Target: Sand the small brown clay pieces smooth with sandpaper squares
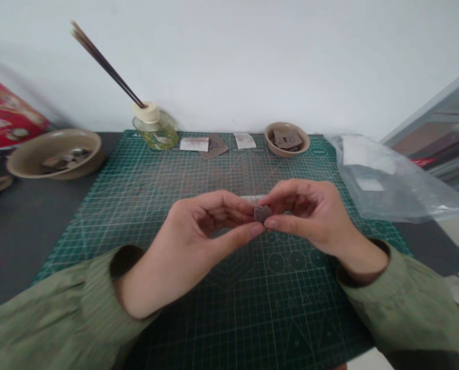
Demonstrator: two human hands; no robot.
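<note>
Between my fingertips is a small grey-brown piece [263,214], flat-looking and irregular in outline; its exact kind I cannot make out. My left hand [210,239] pinches it from the left with thumb and fingers. From the other side, the thumb and fingers of my right hand [306,213] grip its right edge. Both hands hover over the green cutting mat [229,180]. Just behind the fingertips a white paper slip [252,198] shows in part, the rest hidden by my hands.
Along the wall stand a reed diffuser [156,128], paper slips [245,140], a grey-brown flat piece [215,147] and a small bowl [286,153] of similar pieces. A larger bowl [56,167] is at left. A clear plastic bag [391,190] lies at right.
</note>
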